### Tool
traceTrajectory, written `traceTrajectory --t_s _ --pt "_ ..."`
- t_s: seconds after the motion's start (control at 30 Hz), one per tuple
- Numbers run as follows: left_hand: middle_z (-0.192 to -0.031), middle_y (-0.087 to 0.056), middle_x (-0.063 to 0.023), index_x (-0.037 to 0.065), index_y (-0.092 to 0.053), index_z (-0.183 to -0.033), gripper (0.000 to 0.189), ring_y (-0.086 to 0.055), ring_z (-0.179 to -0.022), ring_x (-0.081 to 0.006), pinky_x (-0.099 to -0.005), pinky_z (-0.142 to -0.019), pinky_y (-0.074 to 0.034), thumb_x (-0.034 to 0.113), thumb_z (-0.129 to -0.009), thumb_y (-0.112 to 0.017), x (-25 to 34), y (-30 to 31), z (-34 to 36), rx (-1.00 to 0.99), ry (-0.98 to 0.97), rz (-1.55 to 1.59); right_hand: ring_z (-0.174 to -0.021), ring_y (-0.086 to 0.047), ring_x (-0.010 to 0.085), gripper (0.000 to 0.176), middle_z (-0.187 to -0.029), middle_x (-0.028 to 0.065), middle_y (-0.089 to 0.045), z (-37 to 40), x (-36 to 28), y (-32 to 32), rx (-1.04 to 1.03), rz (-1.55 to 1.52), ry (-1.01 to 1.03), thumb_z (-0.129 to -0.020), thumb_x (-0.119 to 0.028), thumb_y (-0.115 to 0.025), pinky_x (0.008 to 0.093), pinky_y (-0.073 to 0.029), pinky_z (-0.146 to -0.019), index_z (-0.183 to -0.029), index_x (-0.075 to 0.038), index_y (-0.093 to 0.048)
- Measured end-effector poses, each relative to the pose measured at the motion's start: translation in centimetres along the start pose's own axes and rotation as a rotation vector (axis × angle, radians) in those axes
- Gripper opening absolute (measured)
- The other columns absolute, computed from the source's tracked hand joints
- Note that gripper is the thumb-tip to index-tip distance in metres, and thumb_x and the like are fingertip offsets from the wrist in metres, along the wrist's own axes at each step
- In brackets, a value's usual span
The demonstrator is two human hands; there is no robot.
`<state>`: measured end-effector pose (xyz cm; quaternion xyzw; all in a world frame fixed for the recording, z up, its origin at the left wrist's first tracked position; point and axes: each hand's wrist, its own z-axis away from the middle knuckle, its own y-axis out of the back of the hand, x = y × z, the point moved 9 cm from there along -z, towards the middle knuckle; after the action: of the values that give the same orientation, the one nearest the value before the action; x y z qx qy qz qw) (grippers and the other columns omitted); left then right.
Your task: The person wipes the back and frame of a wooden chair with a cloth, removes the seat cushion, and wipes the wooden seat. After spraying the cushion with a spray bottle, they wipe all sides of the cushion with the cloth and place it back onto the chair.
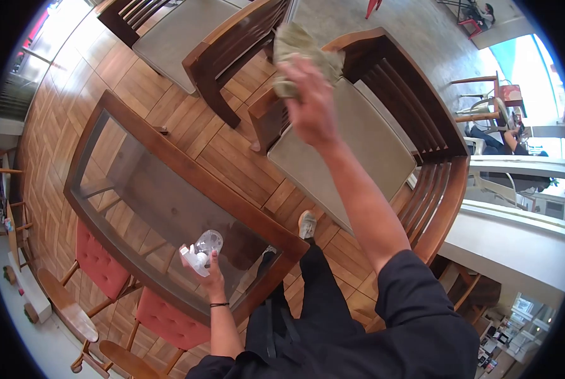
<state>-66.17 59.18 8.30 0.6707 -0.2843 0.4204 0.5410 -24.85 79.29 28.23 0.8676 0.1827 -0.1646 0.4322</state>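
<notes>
My right hand (313, 107) reaches far forward, pressed onto a folded olive-green cloth (298, 47). The cloth, slightly blurred, overlaps the front end of the wooden armrest of a brown slatted chair (443, 142) with a beige seat cushion (346, 151). In my left hand (213, 278), wrapped by the fingers, is a clear plastic spray bottle (209, 242) with a white trigger head. That hand hovers over a glass-topped coffee table (175, 196) with a dark wooden frame. A dark band circles the left wrist.
Another wooden chair (188, 38) with a beige seat stands ahead to the left. Two red tufted chairs (99, 265) line the table's far left side. Wood-patterned flooring (232, 158) runs between the furniture. Seated people (515, 136) appear at the far right.
</notes>
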Motion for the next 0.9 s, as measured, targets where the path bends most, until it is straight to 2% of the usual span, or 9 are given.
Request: traceTrajectory --t_s 0.07,0.1,0.23,0.37,0.53,0.63,0.73,0.83,0.9 --pt "-0.145 -0.039 -0.0204 0.000 -0.026 -0.149 0.078 -0.037 -0.137 -0.0345 -0.0472 -0.114 -0.029 0.018 -0.089 -0.073 -0.9 0.8 3.6 0.154 0.140 -0.126 -0.134 -0.048 0.0313 0.052 -0.140 0.0123 -0.054 1.4 0.3 -7.8 -0.202 -0.135 0.135 -0.080 -0.009 -0.068 0.0467 -0.032 -0.114 -0.130 -0.016 -0.058" --pt "-0.146 -0.038 -0.0221 -0.001 -0.024 -0.149 0.080 -0.036 -0.137 -0.0363 -0.0482 -0.115 -0.027 0.020 -0.089 -0.073 -1.0 1.3 6.3 0.230 0.210 -0.186 -0.133 -0.049 0.0307 0.051 -0.137 0.0113 -0.055 2.2 -0.3 -9.0 -0.200 -0.105 0.173 -0.080 -0.011 -0.068 0.0463 -0.032 -0.114 -0.129 -0.016 -0.058" --pt "-0.145 -0.038 -0.0248 -0.002 -0.025 -0.148 0.087 -0.034 -0.136 -0.0414 -0.0511 -0.115 -0.022 0.019 -0.078 -0.073 2.4 -3.9 15.1 -0.125 0.376 -0.374 -0.128 -0.052 0.0283 0.048 -0.126 0.0076 -0.058 3.4 1.0 -9.5 -0.189 -0.053 0.362 -0.079 -0.016 -0.068 0.0447 -0.035 -0.112 -0.126 -0.015 -0.057" --pt "-0.147 -0.037 -0.0231 -0.002 -0.026 -0.148 0.086 -0.033 -0.137 -0.0417 -0.0520 -0.115 -0.020 0.017 -0.078 -0.072 5.0 -10.3 13.7 -0.202 0.305 -0.362 -0.122 -0.056 0.0267 0.043 -0.120 0.0059 -0.061 0.6 7.4 -8.0 -0.137 -0.102 0.422 -0.077 -0.016 -0.068 0.0438 -0.039 -0.108 -0.118 -0.014 -0.058" --pt "-0.149 -0.036 -0.0226 -0.002 -0.026 -0.148 0.080 -0.032 -0.138 -0.0409 -0.0523 -0.115 -0.020 0.021 -0.084 -0.068 3.5 -15.6 4.8 -0.061 0.172 -0.596 -0.113 -0.060 0.0290 0.034 -0.113 0.0078 -0.064 -4.8 20.1 -5.2 -0.076 -0.031 0.443 -0.077 -0.014 -0.067 0.0428 -0.042 -0.102 -0.110 -0.013 -0.062" --pt "-0.151 -0.034 -0.0219 -0.001 -0.027 -0.148 0.076 -0.030 -0.140 -0.0392 -0.0532 -0.114 -0.020 0.026 -0.088 -0.066 0.9 -17.4 1.0 0.002 -0.011 -0.682 -0.110 -0.060 0.0339 0.032 -0.111 0.0134 -0.065 -8.2 28.3 -2.2 0.013 0.086 0.353 -0.080 -0.015 -0.065 0.0441 -0.043 -0.099 -0.111 -0.009 -0.063" --pt "-0.153 -0.032 -0.0210 0.000 -0.029 -0.147 0.073 -0.029 -0.142 -0.0374 -0.0541 -0.114 -0.019 0.031 -0.091 -0.064 -1.4 -18.8 0.0 0.044 0.027 -0.828 -0.114 -0.059 0.0385 0.035 -0.114 0.0185 -0.066 -10.4 38.1 1.5 0.066 0.264 0.083 -0.083 -0.013 -0.062 0.0466 -0.045 -0.099 -0.117 -0.005 -0.060" --pt "-0.153 -0.032 -0.0205 0.002 -0.031 -0.146 0.071 -0.029 -0.143 -0.0362 -0.0544 -0.115 -0.018 0.037 -0.092 -0.061 -1.1 -20.0 0.0 0.051 0.044 -0.933 -0.122 -0.056 0.0397 0.034 -0.127 0.0210 -0.062 -10.8 40.4 4.1 -0.002 0.306 0.039 -0.090 -0.009 -0.054 0.0446 -0.045 -0.102 -0.124 -0.002 -0.057" --pt "-0.153 -0.032 -0.0204 0.002 -0.032 -0.145 0.071 -0.029 -0.143 -0.0363 -0.0549 -0.115 -0.018 0.039 -0.092 -0.059 -1.0 -19.6 0.2 0.053 0.045 -0.969 -0.127 -0.054 0.0365 0.040 -0.132 0.0212 -0.059 -11.2 40.2 5.2 -0.077 0.274 -0.038 -0.090 -0.008 -0.051 0.0432 -0.044 -0.105 -0.129 -0.001 -0.058"
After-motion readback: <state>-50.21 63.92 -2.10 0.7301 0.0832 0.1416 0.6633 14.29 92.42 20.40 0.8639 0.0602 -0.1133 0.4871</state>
